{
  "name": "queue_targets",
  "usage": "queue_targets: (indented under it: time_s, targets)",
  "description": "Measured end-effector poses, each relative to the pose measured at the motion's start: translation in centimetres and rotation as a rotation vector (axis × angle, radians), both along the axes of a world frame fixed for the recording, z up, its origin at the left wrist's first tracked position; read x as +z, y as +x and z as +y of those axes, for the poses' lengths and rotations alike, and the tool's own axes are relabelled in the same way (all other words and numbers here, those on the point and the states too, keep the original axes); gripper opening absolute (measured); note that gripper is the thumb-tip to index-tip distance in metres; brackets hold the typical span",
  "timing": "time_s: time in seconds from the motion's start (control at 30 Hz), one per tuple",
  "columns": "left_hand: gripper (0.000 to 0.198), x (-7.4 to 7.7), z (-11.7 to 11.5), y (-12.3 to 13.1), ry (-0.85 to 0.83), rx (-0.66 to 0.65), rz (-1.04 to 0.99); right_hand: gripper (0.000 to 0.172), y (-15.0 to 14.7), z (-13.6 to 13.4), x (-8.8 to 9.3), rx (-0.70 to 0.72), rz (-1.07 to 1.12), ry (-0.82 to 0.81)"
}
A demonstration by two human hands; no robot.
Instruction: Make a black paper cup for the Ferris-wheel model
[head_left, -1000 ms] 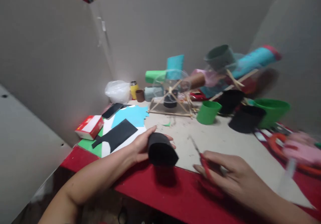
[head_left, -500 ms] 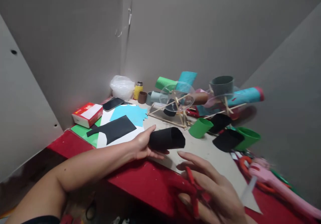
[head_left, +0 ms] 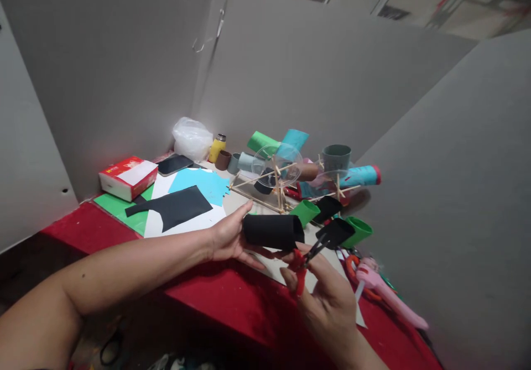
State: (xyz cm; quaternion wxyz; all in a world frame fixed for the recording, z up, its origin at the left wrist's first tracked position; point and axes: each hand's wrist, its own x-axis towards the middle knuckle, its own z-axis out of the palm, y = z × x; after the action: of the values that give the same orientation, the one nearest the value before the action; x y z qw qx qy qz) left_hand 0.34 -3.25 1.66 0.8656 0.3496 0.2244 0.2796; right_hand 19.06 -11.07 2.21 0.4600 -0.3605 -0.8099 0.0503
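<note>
A black foam-sheet tube [head_left: 267, 232] lies in my left hand [head_left: 232, 237], its thumb on top at the near end and the fingers spread beneath. At the tube's right end my right hand [head_left: 327, 292] holds red-handled scissors [head_left: 299, 270], their dark blades pointing up and to the right, away from the tube. The right fingertips are close under the tube's open end; whether they touch it I cannot tell. Behind the hands are a green tube [head_left: 305, 212] and a cut black sheet [head_left: 185, 209].
A stick frame [head_left: 277, 187] with clear discs and coloured tubes stands at the back. A pink glue gun [head_left: 385, 290] lies on the right. A red tissue box [head_left: 128, 177], a phone [head_left: 175, 164], a blue sheet [head_left: 199, 185] and a yellow bottle [head_left: 217, 149] are on the left.
My right hand has come up and left to the tube's open end, with the scissors now plainly visible in it. The left hand still holds the tube. The view has shifted.
</note>
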Motion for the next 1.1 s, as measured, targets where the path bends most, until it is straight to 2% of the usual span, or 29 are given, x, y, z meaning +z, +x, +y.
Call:
queue_targets:
  time_s: [0.17,0.3,0.4,0.57,0.7,0.8,0.93,1.0,1.1]
  targets:
    - [0.073,-0.6,0.4,0.1,-0.037,0.188,-0.026,0.004,-0.8,-0.3,0.4,-0.012,0.024,-0.120]
    - [0.075,-1.0,0.3,0.4,-0.088,0.220,-0.045,0.002,-2.3,-0.5,0.6,0.018,-0.001,-0.065]
    - [0.073,-0.7,0.1,0.2,-0.079,0.253,-0.084,0.002,-2.4,-0.5,0.3,-0.008,0.006,-0.046]
    - [0.063,0.1,-0.3,0.3,0.021,0.320,-0.057,0.014,-1.9,-0.2,0.1,-0.153,0.183,-0.175]
    - [0.049,-0.3,-1.1,0.9,0.146,0.409,-0.020,0.033,-2.7,0.1,1.0,-0.214,0.380,-0.352]
    - [0.038,-0.9,-1.3,1.2,0.204,0.501,-0.013,0.038,-3.7,-0.1,1.8,-0.172,0.453,-0.481]
    - [0.045,-1.0,-1.0,1.1,0.191,0.447,0.068,0.037,-4.6,-0.6,2.5,-0.064,0.532,-0.586]
    - [0.047,-0.7,-0.7,0.9,0.134,0.426,0.101,0.035,-4.5,-0.8,2.5,-0.030,0.559,-0.604]
    - [0.047,-0.3,-0.1,0.6,0.056,0.436,0.118,0.033,-3.6,-1.2,2.5,-0.001,0.607,-0.543]
